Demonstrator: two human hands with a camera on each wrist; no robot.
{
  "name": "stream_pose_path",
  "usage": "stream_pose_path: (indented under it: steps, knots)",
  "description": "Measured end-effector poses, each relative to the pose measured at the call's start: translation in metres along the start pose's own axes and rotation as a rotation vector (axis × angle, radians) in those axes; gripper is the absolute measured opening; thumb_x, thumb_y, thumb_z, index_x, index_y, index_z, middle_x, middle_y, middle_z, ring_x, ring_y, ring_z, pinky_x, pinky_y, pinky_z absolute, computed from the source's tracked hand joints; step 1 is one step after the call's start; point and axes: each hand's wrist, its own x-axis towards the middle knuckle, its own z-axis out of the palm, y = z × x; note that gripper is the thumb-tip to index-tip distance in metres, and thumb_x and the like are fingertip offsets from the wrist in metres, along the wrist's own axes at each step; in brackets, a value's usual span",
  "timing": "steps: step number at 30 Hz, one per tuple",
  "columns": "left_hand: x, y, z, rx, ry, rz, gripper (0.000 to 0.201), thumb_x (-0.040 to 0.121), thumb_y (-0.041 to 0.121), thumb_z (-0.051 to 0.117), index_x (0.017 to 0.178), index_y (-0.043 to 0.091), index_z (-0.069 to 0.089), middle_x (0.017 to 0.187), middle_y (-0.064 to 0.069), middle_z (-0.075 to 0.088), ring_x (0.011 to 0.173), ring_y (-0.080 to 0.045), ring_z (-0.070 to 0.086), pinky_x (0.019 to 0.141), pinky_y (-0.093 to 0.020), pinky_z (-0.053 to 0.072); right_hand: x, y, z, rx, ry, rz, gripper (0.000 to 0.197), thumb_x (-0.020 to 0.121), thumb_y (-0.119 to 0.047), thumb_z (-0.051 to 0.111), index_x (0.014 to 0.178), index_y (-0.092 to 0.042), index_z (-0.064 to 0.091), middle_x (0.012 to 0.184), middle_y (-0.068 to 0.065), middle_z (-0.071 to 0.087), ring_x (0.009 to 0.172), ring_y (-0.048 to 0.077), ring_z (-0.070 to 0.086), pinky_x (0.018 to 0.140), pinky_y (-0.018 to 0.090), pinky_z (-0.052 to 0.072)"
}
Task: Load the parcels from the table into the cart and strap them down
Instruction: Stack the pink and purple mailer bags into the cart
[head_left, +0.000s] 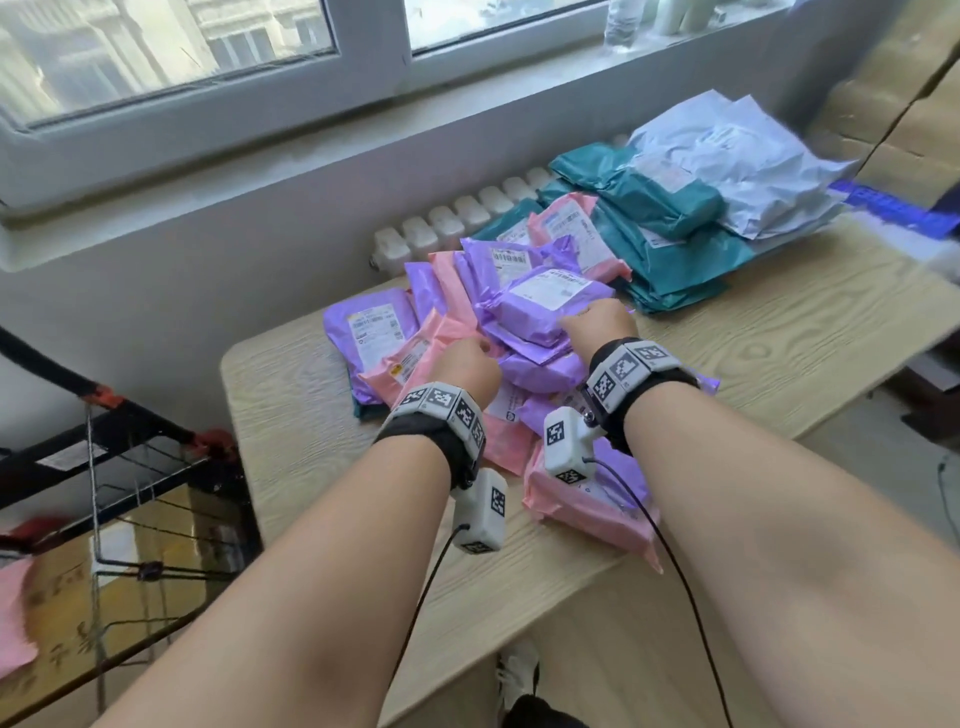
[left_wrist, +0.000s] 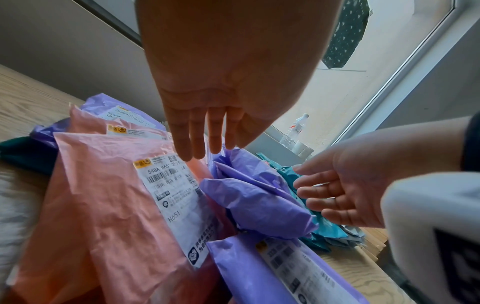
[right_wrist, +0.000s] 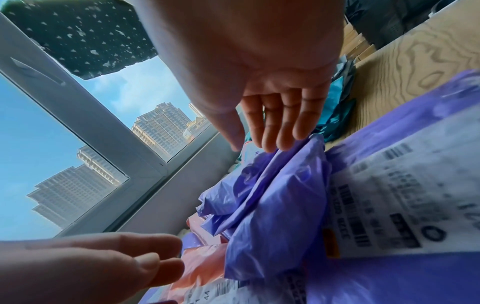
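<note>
A heap of purple and pink parcels lies on the wooden table (head_left: 291, 415). Both hands reach into it. My left hand (head_left: 470, 364) hovers with straight fingers over a pink parcel (left_wrist: 103, 205) with a white label; its fingertips (left_wrist: 197, 148) are just above that label. My right hand (head_left: 597, 325) is open too, and its fingertips (right_wrist: 280, 139) touch the far edge of a crumpled purple parcel (right_wrist: 272, 205), which is topmost in the heap (head_left: 540, 306). Neither hand grips anything. The black wire cart (head_left: 135, 431) with orange corner pieces stands to the left of the table.
Teal parcels (head_left: 649, 208) and white parcels (head_left: 743, 156) are stacked at the table's back right. A radiator (head_left: 467, 218) runs under the window behind. A cardboard box (head_left: 67, 597) sits in the cart. Bare tabletop (head_left: 753, 338) lies right of the heap.
</note>
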Motion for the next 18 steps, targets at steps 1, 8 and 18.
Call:
stream_pose_path:
  steps: [1,8,18]
  knots:
    - [0.005,0.000,0.001,0.014,-0.006,-0.006,0.044,0.092,0.009,0.042,0.133,0.018,0.055,0.132,-0.007,0.058,0.117,-0.024,0.057,0.094,-0.027,0.041,0.006,-0.001,0.002,-0.005,-0.022,0.022,0.039,0.089,-0.027,0.057,0.119,-0.004,0.063,0.121,0.016,0.063,0.113,0.030,0.060,0.086,0.029,0.047]
    - [0.021,-0.013,0.006,0.021,0.010,-0.081,0.044,0.092,0.011,0.043,0.134,0.019,0.053,0.135,-0.006,0.056,0.122,-0.024,0.054,0.097,-0.029,0.041,0.031,-0.008,0.016,-0.052,-0.030,0.112,0.038,0.090,-0.027,0.058,0.119,-0.004,0.057,0.113,0.011,0.063,0.110,0.029,0.059,0.079,0.031,0.043]
    - [0.018,-0.037,-0.018,-0.037,0.090,-0.157,0.044,0.091,0.005,0.041,0.130,0.017,0.056,0.137,-0.006,0.054,0.122,-0.024,0.053,0.097,-0.030,0.040,0.021,-0.024,0.019,0.008,0.065,-0.116,0.018,0.087,-0.005,0.045,0.090,-0.007,0.062,0.092,0.015,0.061,0.094,0.032,0.058,0.072,0.029,0.038]
